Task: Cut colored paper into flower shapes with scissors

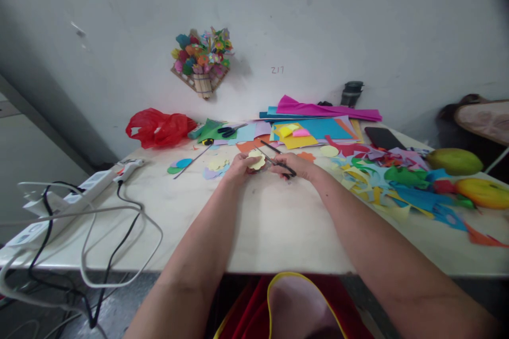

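Between the thumb and fingers of my left hand (238,167) is a pale yellow paper flower (257,159) with a scalloped edge. My right hand (299,164) grips a pair of dark-handled scissors (287,168), whose blades point left to the flower's edge. Whether the blades touch the paper is too small to tell. Just behind the hands lie a dark pencil-like stick (269,146) and orange paper (249,145). An orange paper flower (306,157) is right of my right hand. Left of my left hand rests a pile of pale yellow and lilac cut-outs (217,167).
Paper scraps (397,175), two yellowish fruits (454,161) and a phone (384,138) occupy the right side. Coloured sheets (322,128) and a second pair of scissors (227,131) lie at the back. A red plastic bag (159,127) and a power strip (85,190) with cables are left.
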